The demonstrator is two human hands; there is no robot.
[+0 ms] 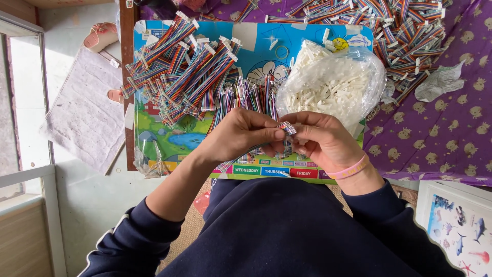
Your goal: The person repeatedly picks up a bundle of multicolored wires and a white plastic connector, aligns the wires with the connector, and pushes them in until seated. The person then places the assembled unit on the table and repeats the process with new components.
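Rainbow ribbon cable (pixel 286 127), pinched by both hands' closed grip just below the connector bag (pixel 333 82), could slip and fray.

A purple patterned cloth (pixel 451 133), pink slipper (pixel 100 35) and grey mat (pixel 84 110).

Ribbon cables (pixel 189 66), 11 o'clock: rainbow-striped, white ends. Bag of connectors (pixel 333 82), 1 o'clock: clear plastic, white pieces. Board (pixel 256 46): blue, cartoon print, green landscape. Cloth (pixel 441 133), 3 o'clock: purple, pale skull motifs. Wristband (pixel 351 169): pink. Sleeves (pixel 133 241): navy. Mat (pixel 82 107), 9 o'clock: pale grey.
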